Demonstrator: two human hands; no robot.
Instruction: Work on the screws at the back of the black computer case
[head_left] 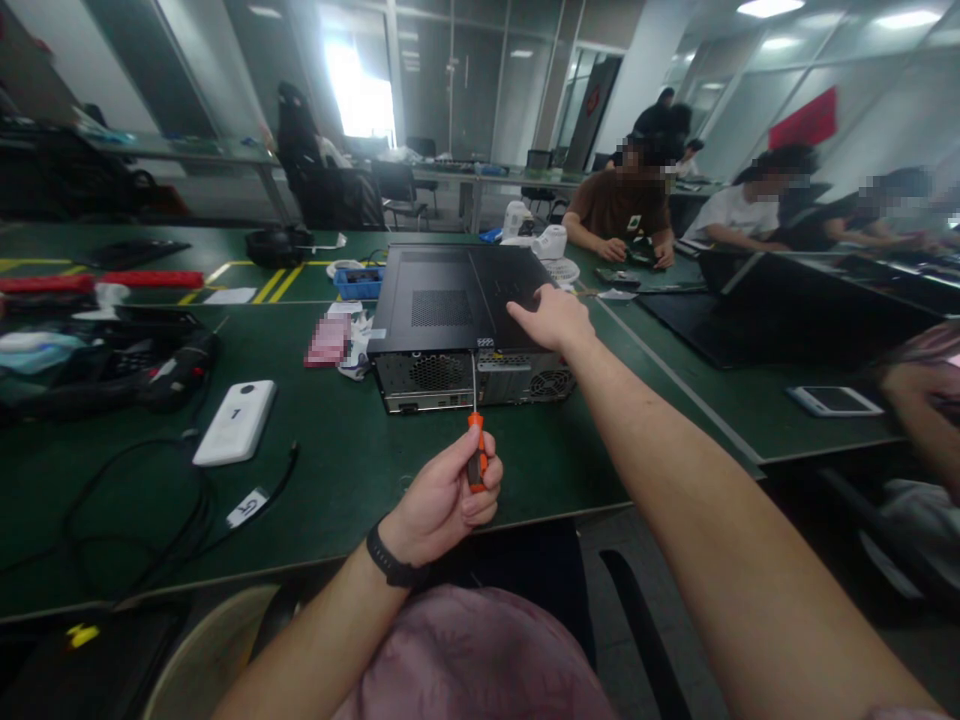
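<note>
A black desktop computer case [442, 275] lies flat on the green table, its back panel with ports and fan grilles facing me. My left hand [450, 490] is closed round the orange and black handle of a screwdriver [477, 455]. The metal shaft points away from me, and its tip is at the upper edge of the back panel, near the middle; the exact contact is too small to make out. My right hand [555, 317] rests on the right part of the case's top, fingers spread with the thumb pointing left.
A white power bank [236, 423] and black cables [202, 500] lie to the left. Behind the case stands a blue tray [360, 282]. On the right are a black laptop [787, 300] and a phone [835, 402]. Several people sit across and beside the table.
</note>
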